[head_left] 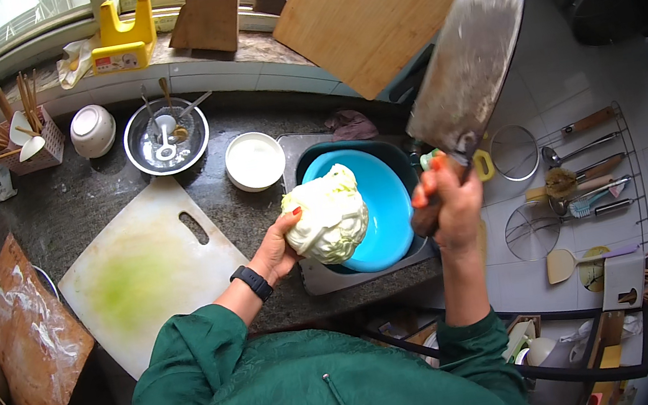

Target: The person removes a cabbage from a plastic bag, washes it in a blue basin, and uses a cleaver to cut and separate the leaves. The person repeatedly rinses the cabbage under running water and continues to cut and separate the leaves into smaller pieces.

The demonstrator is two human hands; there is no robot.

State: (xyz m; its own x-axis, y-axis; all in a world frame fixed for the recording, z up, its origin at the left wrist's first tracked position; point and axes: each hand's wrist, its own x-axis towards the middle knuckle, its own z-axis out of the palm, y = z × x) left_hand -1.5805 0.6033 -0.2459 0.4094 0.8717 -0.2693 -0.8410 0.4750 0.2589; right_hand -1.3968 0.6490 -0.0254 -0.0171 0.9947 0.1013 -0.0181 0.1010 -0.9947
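Observation:
My left hand (276, 249) grips a pale head of cabbage (329, 217) from its left side. The cabbage is held up, overlapping the left part of a light-blue basin (386, 212) set in the sink (336, 281). In my right hand (455, 207) a broad cleaver (467, 65) is raised by its wooden handle, blade pointing up and away from me, to the right of the basin. A white plastic cutting board (147, 249) with a green stain lies on the counter to the left of my left hand.
A white bowl (255, 161) and a metal bowl of spoons (166, 136) stand behind the cutting board. Large wooden boards (375, 3) lean at the window. Strainers (533, 231) and ladles hang at the right. A floury wooden board (34, 337) is at the left.

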